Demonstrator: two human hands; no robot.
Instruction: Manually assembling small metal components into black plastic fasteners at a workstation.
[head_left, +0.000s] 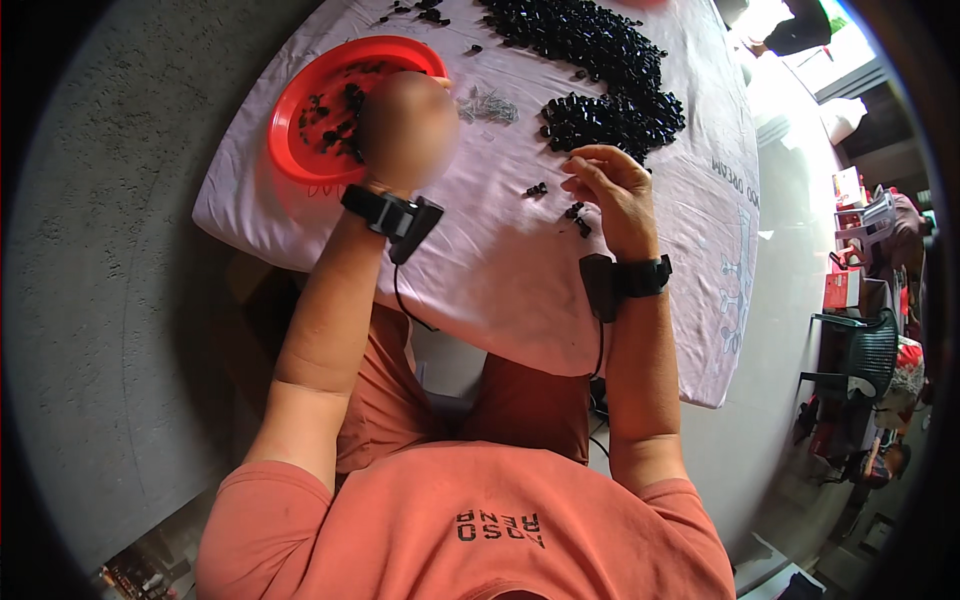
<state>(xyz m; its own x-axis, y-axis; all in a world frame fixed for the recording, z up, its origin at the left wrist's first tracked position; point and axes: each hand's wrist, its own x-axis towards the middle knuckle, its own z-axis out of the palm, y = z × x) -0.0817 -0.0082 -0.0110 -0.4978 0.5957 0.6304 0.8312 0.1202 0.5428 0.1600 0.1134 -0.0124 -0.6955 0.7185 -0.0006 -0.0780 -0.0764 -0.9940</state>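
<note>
My left hand point(408, 130) is over the right side of a round red basin point(283, 150); it is blurred, so its fingers cannot be made out. Small black pieces point(345, 125) lie scattered inside the basin. My right hand point(613, 190) hovers at the near edge of a large heap of shiny black pieces point(610, 115), palm turned leftward. Its fingers are bent and a little apart, and nothing shows between them. Just below its fingertips are a few loose black pieces point(578, 217), with another small cluster point(536, 189) to their left.
A small pile of thin, silvery pins point(487, 105) lies between basin and heap. Pale pink cloth point(480, 290) covers the table. Dark straps with small devices and cables sit on both wrists. A dark green chair point(870, 355) and stacked goods stand to the right.
</note>
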